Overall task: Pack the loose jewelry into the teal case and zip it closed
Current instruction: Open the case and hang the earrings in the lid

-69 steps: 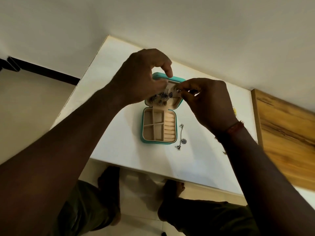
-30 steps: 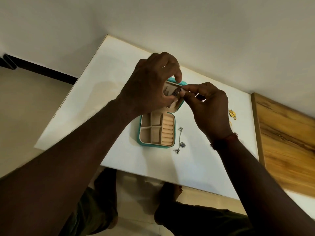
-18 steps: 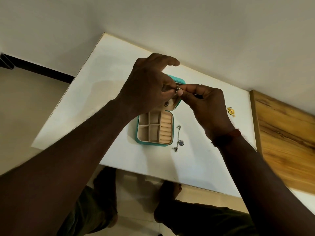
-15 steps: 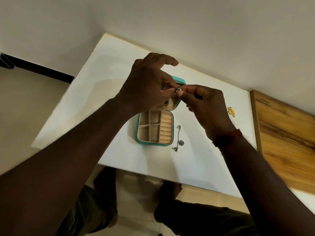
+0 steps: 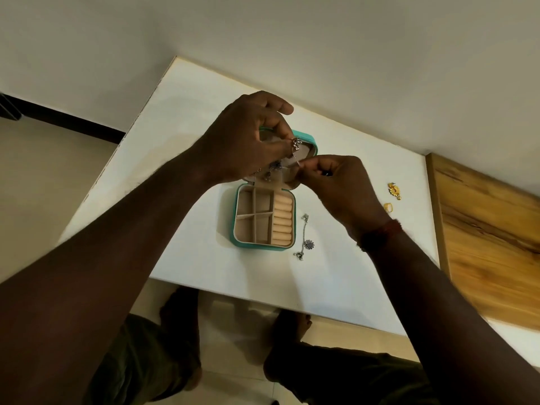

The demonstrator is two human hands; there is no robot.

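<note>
The teal case point(image 5: 235, 226) lies open on the white table point(image 5: 181, 112), showing beige compartments and ring rolls. Its lid point(image 5: 305, 141) stands up behind. My left hand point(image 5: 245, 141) pinches a silver beaded chain point(image 5: 295, 144) in front of the lid. My right hand point(image 5: 339, 185) pinches the chain's other end just below. More silver pieces hang from the lid under my left hand. A silver pendant chain point(image 5: 305, 238) lies loose right of the case. A gold earring point(image 5: 394, 190) and a gold ring point(image 5: 388, 207) lie farther right.
A wooden surface point(image 5: 491, 247) adjoins the table on the right. The table's near edge runs above my knees and bare feet point(image 5: 178, 314) on the tiled floor. A wall rises behind the table.
My hands have come slightly apart, and the silver chain now stretches between them. My right hand has dropped a little lower in front of the lid.
</note>
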